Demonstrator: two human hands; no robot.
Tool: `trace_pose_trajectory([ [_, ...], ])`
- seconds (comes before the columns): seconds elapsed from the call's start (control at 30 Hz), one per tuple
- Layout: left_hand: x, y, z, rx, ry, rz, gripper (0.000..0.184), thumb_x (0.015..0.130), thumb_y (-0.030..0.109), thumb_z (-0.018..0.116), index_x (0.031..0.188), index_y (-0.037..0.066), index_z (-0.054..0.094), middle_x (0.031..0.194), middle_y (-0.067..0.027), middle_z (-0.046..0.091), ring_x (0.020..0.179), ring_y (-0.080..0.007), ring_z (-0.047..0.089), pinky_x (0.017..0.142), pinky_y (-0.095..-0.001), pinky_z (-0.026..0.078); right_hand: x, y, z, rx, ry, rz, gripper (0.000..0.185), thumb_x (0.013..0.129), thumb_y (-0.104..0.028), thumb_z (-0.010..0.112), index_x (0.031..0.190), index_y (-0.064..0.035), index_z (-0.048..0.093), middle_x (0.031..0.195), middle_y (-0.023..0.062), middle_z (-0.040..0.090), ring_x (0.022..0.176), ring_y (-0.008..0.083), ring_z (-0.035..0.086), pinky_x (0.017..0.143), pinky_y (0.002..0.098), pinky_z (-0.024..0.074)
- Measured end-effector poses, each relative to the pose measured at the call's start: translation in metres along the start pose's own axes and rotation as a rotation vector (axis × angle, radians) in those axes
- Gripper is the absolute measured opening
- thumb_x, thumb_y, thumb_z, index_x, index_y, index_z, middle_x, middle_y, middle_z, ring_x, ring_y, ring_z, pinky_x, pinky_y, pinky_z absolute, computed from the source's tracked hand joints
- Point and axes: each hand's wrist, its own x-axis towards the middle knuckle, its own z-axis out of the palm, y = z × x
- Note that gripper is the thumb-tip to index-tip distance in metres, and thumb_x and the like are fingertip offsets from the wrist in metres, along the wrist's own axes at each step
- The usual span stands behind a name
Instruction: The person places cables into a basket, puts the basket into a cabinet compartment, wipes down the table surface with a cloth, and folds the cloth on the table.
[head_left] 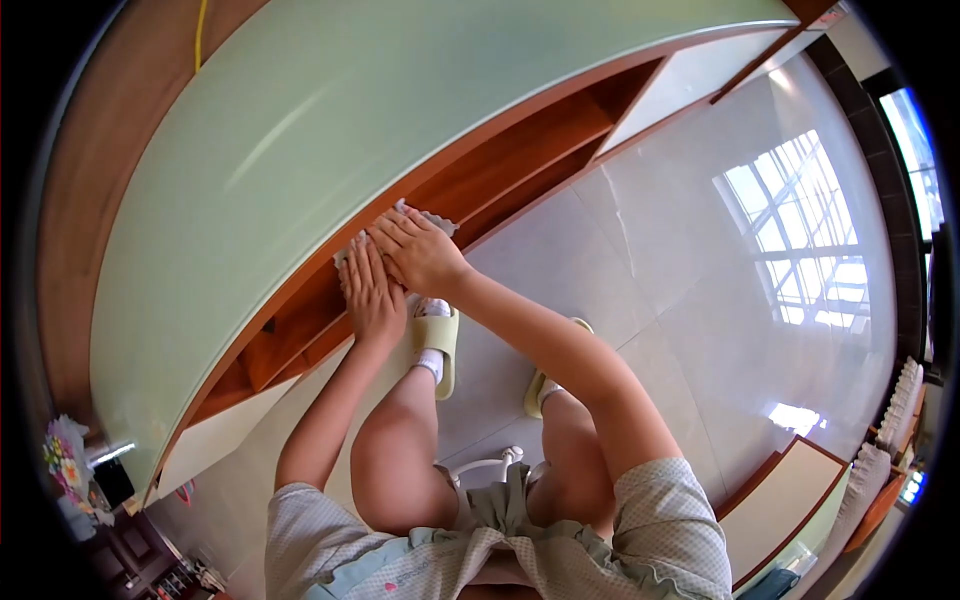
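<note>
A thin grey-white cloth with a wavy edge lies under both my hands, against the front edge of the pale green cabinet top. My left hand rests flat on its near-left part, fingers stretched towards the cabinet. Beside and partly overlapping it, my right hand presses down on the cloth with its fingers straight and close together. Most of the cloth is hidden beneath the palms. Just below the hands, the cabinet's reddish-brown open shelf shows.
White door panels flank the open shelves. My feet in light green slippers stand on the glossy grey tiled floor. A low wood-edged unit is at lower right. Flowers stand at far left.
</note>
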Motion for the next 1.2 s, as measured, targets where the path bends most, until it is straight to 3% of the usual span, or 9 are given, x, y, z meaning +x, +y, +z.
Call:
trace_pose_trajectory([
  [0.2, 0.084, 0.063, 0.018, 0.064, -0.114, 0.095, 0.058, 0.096, 0.030, 0.029, 0.145, 0.000, 0.016, 0.151, -0.0170, 0.016, 0.141, -0.0304, 0.013, 0.115, -0.0448, 0.006, -0.010, 0.080, -0.042, -0.201, -0.005, 0.191, 0.051, 0.089, -0.032, 0.043, 0.134, -0.0080, 0.045, 0.139, 0.0113, 0.043, 0.134, 0.0272, 0.033, 0.113, 0.0401, 0.0185],
  [0.33, 0.133, 0.111, 0.039, 0.000, -0.047, 0.191, 0.057, 0.097, 0.031, 0.028, 0.144, 0.000, 0.020, 0.150, -0.0176, 0.021, 0.140, -0.0291, 0.016, 0.115, -0.0435, 0.009, -0.024, 0.145, -0.059, -0.203, 0.160, 0.295, 0.052, 0.086, -0.030, 0.045, 0.133, -0.0076, 0.045, 0.141, 0.0116, 0.042, 0.133, 0.0276, 0.034, 0.112, 0.0418, 0.0198],
  [0.47, 0.132, 0.105, 0.038, -0.081, -0.031, 0.250, 0.056, 0.097, 0.031, 0.028, 0.143, 0.000, 0.022, 0.148, -0.0175, 0.024, 0.139, -0.0296, 0.019, 0.115, -0.0433, 0.011, -0.022, 0.134, -0.061, -0.195, 0.142, 0.377, 0.054, 0.085, -0.029, 0.046, 0.133, -0.0053, 0.045, 0.139, 0.0119, 0.043, 0.132, 0.0282, 0.034, 0.112, 0.0423, 0.0190],
  [0.6, 0.086, 0.070, 0.028, 0.043, -0.055, 0.261, 0.057, 0.098, 0.031, 0.026, 0.145, 0.000, 0.016, 0.151, -0.0169, 0.017, 0.140, -0.0303, 0.016, 0.115, -0.0428, 0.009, -0.025, 0.097, -0.052, -0.146, 0.054, 0.173, 0.054, 0.085, -0.030, 0.046, 0.131, -0.0019, 0.045, 0.141, 0.0136, 0.041, 0.135, 0.0291, 0.030, 0.112, 0.0424, 0.0188],
  [0.7, 0.073, 0.072, 0.014, 0.016, -0.118, 0.195, 0.059, 0.098, 0.031, 0.026, 0.146, 0.000, 0.012, 0.152, -0.0181, 0.013, 0.141, -0.0309, 0.014, 0.115, -0.0425, 0.008, -0.027, 0.084, -0.045, -0.091, 0.069, 0.172, 0.054, 0.087, -0.030, 0.044, 0.132, -0.0008, 0.043, 0.143, 0.0135, 0.038, 0.136, 0.0288, 0.029, 0.112, 0.0420, 0.0192],
  [0.83, 0.092, 0.084, 0.027, 0.000, -0.018, 0.244, 0.058, 0.098, 0.031, 0.026, 0.146, 0.000, 0.012, 0.152, -0.0191, 0.013, 0.141, -0.0309, 0.013, 0.115, -0.0425, 0.008, -0.027, 0.107, -0.049, -0.082, 0.066, 0.183, 0.053, 0.088, -0.030, 0.043, 0.133, -0.0032, 0.043, 0.143, 0.0132, 0.038, 0.135, 0.0284, 0.029, 0.112, 0.0415, 0.0197],
  [1.0, 0.162, 0.139, 0.044, 0.003, -0.039, 0.275, 0.057, 0.098, 0.032, 0.026, 0.143, -0.002, 0.020, 0.150, -0.0195, 0.020, 0.140, -0.0300, 0.016, 0.115, -0.0404, 0.010, -0.030, 0.172, -0.085, -0.076, 0.115, 0.436, 0.053, 0.086, -0.028, 0.044, 0.135, -0.0073, 0.043, 0.142, 0.0118, 0.039, 0.133, 0.0274, 0.032, 0.111, 0.0419, 0.0211],
  [1.13, 0.204, 0.201, 0.058, 0.015, 0.014, 0.395, 0.056, 0.097, 0.030, 0.029, 0.142, -0.002, 0.022, 0.149, -0.0176, 0.021, 0.139, -0.0281, 0.019, 0.115, -0.0390, 0.012, -0.057, 0.234, -0.102, -0.178, 0.323, 0.420, 0.051, 0.086, -0.028, 0.046, 0.131, -0.0038, 0.046, 0.137, 0.0137, 0.045, 0.128, 0.0284, 0.038, 0.108, 0.0382, 0.0269],
  [1.2, 0.206, 0.208, 0.063, 0.020, 0.037, 0.453, 0.056, 0.096, 0.028, 0.032, 0.142, -0.001, 0.022, 0.149, -0.0171, 0.022, 0.139, -0.0276, 0.020, 0.115, -0.0386, 0.013, -0.065, 0.237, -0.104, -0.183, 0.215, 0.460, 0.050, 0.087, -0.026, 0.046, 0.132, -0.0027, 0.045, 0.137, 0.0133, 0.044, 0.129, 0.0290, 0.037, 0.108, 0.0372, 0.0275],
])
